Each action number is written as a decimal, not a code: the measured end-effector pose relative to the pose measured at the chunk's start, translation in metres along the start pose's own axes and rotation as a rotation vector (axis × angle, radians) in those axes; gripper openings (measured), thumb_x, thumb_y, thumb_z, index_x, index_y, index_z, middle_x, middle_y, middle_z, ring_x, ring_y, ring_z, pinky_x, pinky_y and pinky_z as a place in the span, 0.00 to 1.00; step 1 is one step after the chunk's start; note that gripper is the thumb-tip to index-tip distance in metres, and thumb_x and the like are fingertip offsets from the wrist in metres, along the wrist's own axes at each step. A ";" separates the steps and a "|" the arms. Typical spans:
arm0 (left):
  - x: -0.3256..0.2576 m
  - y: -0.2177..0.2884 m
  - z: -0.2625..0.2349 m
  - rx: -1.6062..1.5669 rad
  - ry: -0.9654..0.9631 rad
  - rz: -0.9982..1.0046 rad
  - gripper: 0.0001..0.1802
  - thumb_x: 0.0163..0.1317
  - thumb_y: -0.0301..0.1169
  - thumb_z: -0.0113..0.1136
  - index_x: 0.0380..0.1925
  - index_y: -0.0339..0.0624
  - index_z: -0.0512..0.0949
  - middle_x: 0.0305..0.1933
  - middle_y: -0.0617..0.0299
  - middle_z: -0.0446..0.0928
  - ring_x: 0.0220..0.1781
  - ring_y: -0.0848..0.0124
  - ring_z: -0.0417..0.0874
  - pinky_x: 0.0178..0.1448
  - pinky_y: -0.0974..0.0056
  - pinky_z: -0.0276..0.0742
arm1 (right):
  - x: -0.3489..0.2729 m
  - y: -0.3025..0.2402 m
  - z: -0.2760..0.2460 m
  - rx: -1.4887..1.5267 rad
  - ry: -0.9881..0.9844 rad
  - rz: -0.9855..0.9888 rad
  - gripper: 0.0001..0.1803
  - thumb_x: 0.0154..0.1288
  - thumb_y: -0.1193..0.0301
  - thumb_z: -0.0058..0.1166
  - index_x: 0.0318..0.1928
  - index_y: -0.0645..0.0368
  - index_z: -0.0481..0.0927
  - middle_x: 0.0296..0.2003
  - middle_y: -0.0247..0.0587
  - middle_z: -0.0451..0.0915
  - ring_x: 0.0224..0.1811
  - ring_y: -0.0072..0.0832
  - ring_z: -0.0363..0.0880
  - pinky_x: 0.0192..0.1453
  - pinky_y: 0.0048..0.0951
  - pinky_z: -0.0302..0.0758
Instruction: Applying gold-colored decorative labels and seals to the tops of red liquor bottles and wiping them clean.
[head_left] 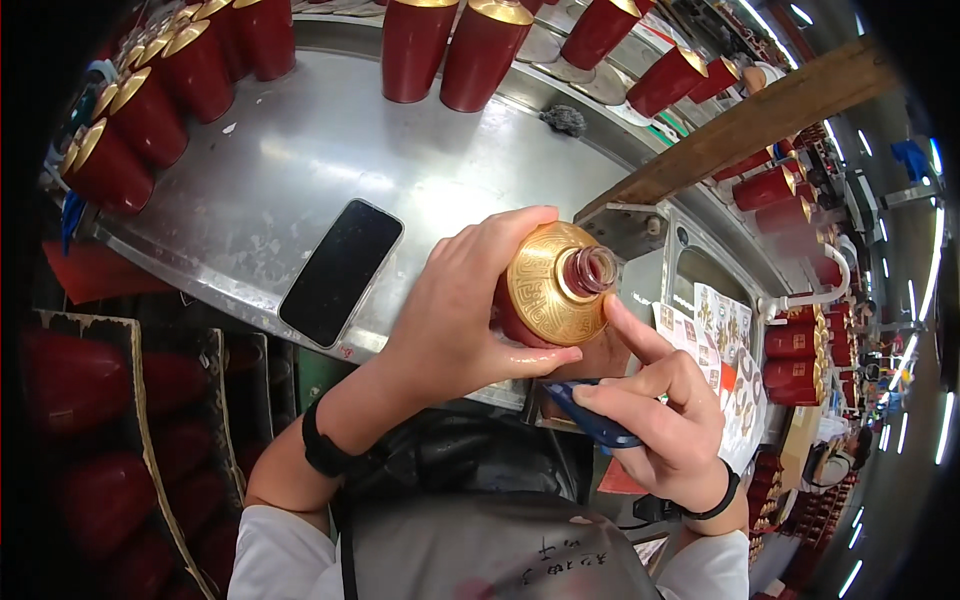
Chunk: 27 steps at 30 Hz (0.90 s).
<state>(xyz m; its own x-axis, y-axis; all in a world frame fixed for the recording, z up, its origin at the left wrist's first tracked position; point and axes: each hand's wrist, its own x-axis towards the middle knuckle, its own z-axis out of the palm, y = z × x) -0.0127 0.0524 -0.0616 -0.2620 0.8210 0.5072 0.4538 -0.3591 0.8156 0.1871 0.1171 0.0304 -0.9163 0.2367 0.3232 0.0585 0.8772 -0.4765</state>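
At the middle of the frame, the left hand [450, 300] wraps fingers and thumb around a red bottle [555, 290] with a gold patterned shoulder, its open neck tipped right. Just below and right, the right hand [668, 415] pinches a dark blue flat piece [592, 415], its forefinger reaching the bottle's shoulder. Left of them a black phone [341, 272] lies on the metal table [290, 150]. Beyond, more red bottles [415, 50] stand along the top.

1 held bottle [550, 275], 1 blue tool [592, 415], 1 phone [341, 272], 1 wooden beam [755, 122], 2 black wristbands [322, 446]
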 end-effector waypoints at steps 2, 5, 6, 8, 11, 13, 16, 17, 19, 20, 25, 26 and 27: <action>0.000 -0.001 0.001 -0.009 0.009 0.012 0.51 0.37 0.40 0.82 0.64 0.43 0.65 0.58 0.55 0.75 0.57 0.54 0.77 0.62 0.53 0.68 | -0.001 -0.002 -0.002 0.050 0.042 0.087 0.20 0.47 0.84 0.64 0.44 0.62 0.87 0.30 0.42 0.75 0.54 0.56 0.81 0.64 0.47 0.78; -0.003 -0.004 0.001 -0.013 -0.001 -0.018 0.52 0.36 0.39 0.81 0.64 0.43 0.65 0.58 0.55 0.74 0.58 0.54 0.77 0.62 0.53 0.68 | 0.003 -0.005 -0.005 0.016 0.077 0.113 0.19 0.48 0.84 0.64 0.45 0.63 0.87 0.32 0.42 0.74 0.56 0.58 0.80 0.61 0.44 0.79; -0.003 -0.004 0.001 -0.016 -0.003 -0.014 0.52 0.36 0.39 0.81 0.64 0.43 0.65 0.58 0.55 0.74 0.58 0.54 0.77 0.62 0.53 0.68 | 0.003 -0.004 -0.004 0.011 0.079 0.114 0.19 0.48 0.84 0.64 0.45 0.63 0.87 0.32 0.42 0.74 0.56 0.58 0.80 0.61 0.44 0.79; -0.002 -0.004 0.002 -0.026 -0.003 -0.006 0.52 0.35 0.37 0.81 0.64 0.43 0.65 0.58 0.55 0.74 0.58 0.54 0.76 0.62 0.53 0.68 | 0.001 0.001 0.000 -0.039 0.112 0.024 0.19 0.49 0.84 0.64 0.45 0.63 0.87 0.33 0.43 0.74 0.54 0.57 0.82 0.58 0.40 0.82; -0.003 -0.004 0.002 -0.014 -0.009 -0.025 0.52 0.34 0.36 0.80 0.64 0.43 0.65 0.58 0.55 0.74 0.58 0.54 0.76 0.62 0.53 0.68 | 0.000 0.004 0.005 -0.107 0.104 -0.041 0.19 0.49 0.84 0.65 0.45 0.62 0.87 0.36 0.43 0.74 0.54 0.57 0.82 0.54 0.36 0.84; -0.003 -0.004 0.003 -0.004 0.004 -0.021 0.52 0.34 0.36 0.80 0.64 0.43 0.65 0.58 0.55 0.74 0.58 0.54 0.76 0.62 0.53 0.68 | 0.002 0.004 0.009 -0.135 0.099 -0.060 0.19 0.48 0.84 0.65 0.45 0.61 0.88 0.36 0.43 0.74 0.54 0.58 0.82 0.53 0.36 0.84; -0.003 -0.004 0.003 0.001 0.018 -0.012 0.52 0.34 0.36 0.80 0.64 0.43 0.65 0.59 0.54 0.74 0.58 0.53 0.76 0.62 0.53 0.69 | 0.005 0.006 0.011 -0.197 0.099 -0.096 0.20 0.46 0.83 0.67 0.45 0.61 0.88 0.37 0.44 0.73 0.54 0.58 0.82 0.51 0.35 0.84; -0.003 -0.004 0.003 0.000 0.021 -0.009 0.52 0.34 0.36 0.81 0.64 0.43 0.65 0.59 0.54 0.74 0.58 0.53 0.76 0.62 0.52 0.69 | 0.005 0.007 0.012 -0.195 0.119 -0.096 0.21 0.46 0.83 0.67 0.45 0.61 0.88 0.36 0.44 0.74 0.53 0.59 0.81 0.51 0.36 0.84; -0.003 -0.004 0.003 0.000 0.022 -0.003 0.52 0.34 0.36 0.81 0.64 0.43 0.65 0.59 0.54 0.74 0.58 0.53 0.76 0.62 0.53 0.69 | 0.007 0.006 0.012 -0.196 0.139 -0.097 0.21 0.46 0.83 0.67 0.45 0.61 0.87 0.35 0.44 0.74 0.53 0.59 0.81 0.51 0.36 0.84; -0.002 -0.004 0.004 0.001 0.022 0.000 0.52 0.34 0.36 0.81 0.64 0.43 0.65 0.59 0.54 0.74 0.57 0.53 0.77 0.61 0.53 0.69 | 0.009 0.002 0.009 -0.171 0.091 -0.102 0.20 0.47 0.83 0.67 0.45 0.61 0.87 0.35 0.44 0.75 0.54 0.58 0.81 0.52 0.36 0.84; -0.005 -0.002 0.008 0.009 0.072 -0.009 0.53 0.34 0.36 0.82 0.63 0.42 0.65 0.59 0.53 0.74 0.58 0.53 0.76 0.61 0.52 0.69 | 0.007 0.005 0.009 -0.056 0.085 0.003 0.19 0.50 0.84 0.66 0.46 0.64 0.86 0.37 0.45 0.79 0.54 0.55 0.81 0.60 0.41 0.81; -0.006 -0.002 0.010 0.004 0.084 -0.022 0.53 0.33 0.36 0.82 0.63 0.42 0.65 0.59 0.53 0.74 0.57 0.52 0.76 0.61 0.52 0.70 | 0.008 0.001 0.006 -0.054 0.083 -0.001 0.19 0.50 0.84 0.66 0.46 0.64 0.86 0.37 0.45 0.79 0.54 0.55 0.81 0.60 0.41 0.81; -0.007 -0.003 0.012 0.005 0.088 -0.021 0.53 0.33 0.36 0.82 0.63 0.42 0.65 0.59 0.53 0.74 0.57 0.52 0.76 0.61 0.52 0.70 | 0.009 -0.003 0.003 0.014 0.116 0.036 0.19 0.51 0.84 0.65 0.47 0.64 0.85 0.37 0.45 0.80 0.55 0.55 0.81 0.61 0.42 0.80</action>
<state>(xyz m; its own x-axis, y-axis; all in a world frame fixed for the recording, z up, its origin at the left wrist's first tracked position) -0.0025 0.0530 -0.0708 -0.3457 0.7860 0.5126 0.4517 -0.3394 0.8251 0.1780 0.1156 0.0324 -0.8617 0.3154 0.3974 0.0843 0.8615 -0.5008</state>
